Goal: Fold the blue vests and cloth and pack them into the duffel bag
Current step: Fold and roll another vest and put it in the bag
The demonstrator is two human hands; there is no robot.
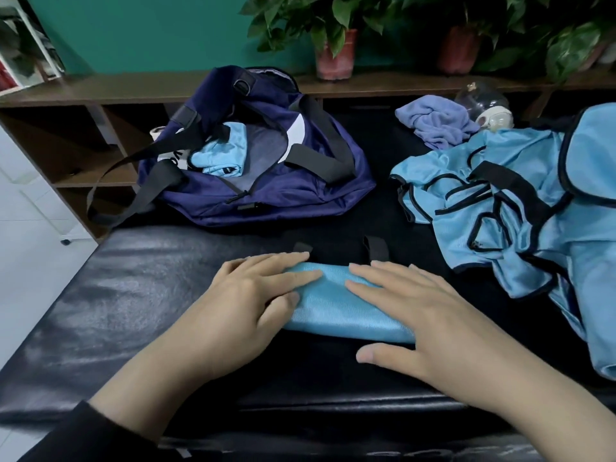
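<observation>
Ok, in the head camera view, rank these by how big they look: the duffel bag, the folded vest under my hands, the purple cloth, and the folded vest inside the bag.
1. duffel bag
2. folded vest under the hands, though it lies nearest the camera
3. purple cloth
4. folded vest inside the bag, partly hidden by a strap

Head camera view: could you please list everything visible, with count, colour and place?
duffel bag: one, navy, open, far left on the bench
packed vest: one, light blue, folded inside the bag
folded vest: one, light blue, near centre, under both hands
vest pile: count unclear, light blue with black trim, right
cloth: one, lavender, crumpled behind the pile
bench: one, black, padded
potted plants: at least two, green in red pots, on the shelf
left hand: flat on the folded vest
right hand: flat on the folded vest
</observation>
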